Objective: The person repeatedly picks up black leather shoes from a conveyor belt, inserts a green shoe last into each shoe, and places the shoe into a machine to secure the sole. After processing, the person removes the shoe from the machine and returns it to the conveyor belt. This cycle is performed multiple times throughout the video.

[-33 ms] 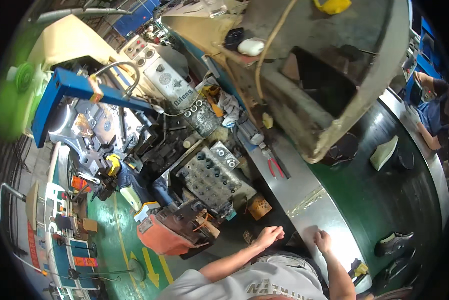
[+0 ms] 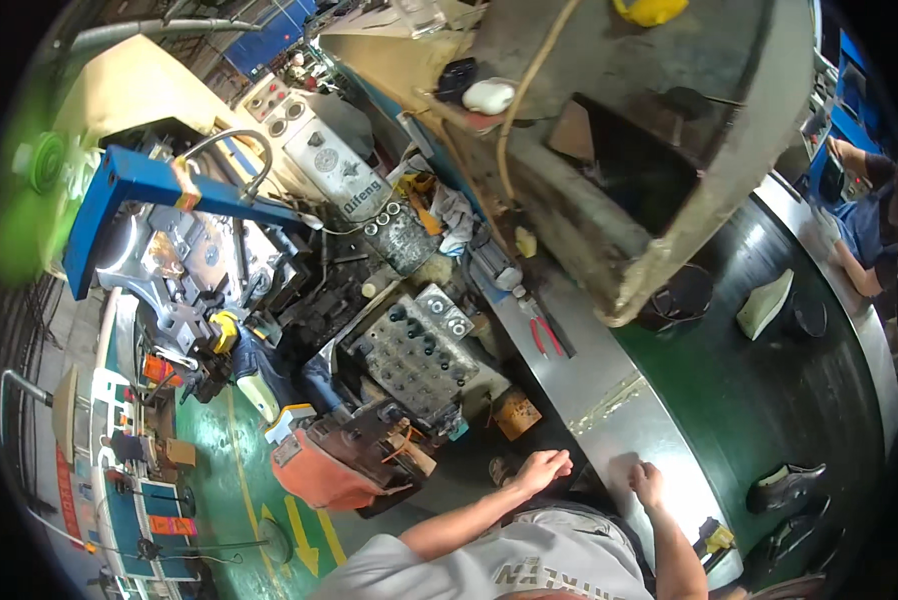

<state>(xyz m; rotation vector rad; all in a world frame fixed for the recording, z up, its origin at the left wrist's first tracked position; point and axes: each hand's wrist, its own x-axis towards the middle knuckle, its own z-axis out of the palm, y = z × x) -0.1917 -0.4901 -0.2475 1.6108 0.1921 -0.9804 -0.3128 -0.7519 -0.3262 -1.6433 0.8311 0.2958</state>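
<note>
My left hand is closed in a loose curl in front of my body, with nothing visible in it. Just over the shiny metal border of the conveyor, my right hand forms a fist, and no object shows in it. Whether the right hand rests on the metal or hovers cannot be told. Left and ahead of the left hand stands a control box with several knobs. Near it is a small brown box-like piece. Pliers with red handles lie on the metal border farther off.
Dark shoes and a pale wedge-shaped piece sit on the green conveyor. A large worn metal housing overhangs it. To the left are a machine with a blue arm and an orange-red padded part. A co-worker's arm shows far right.
The surroundings have shifted very slightly in view. Both hands keep the same closed pose and nearly the same place.
</note>
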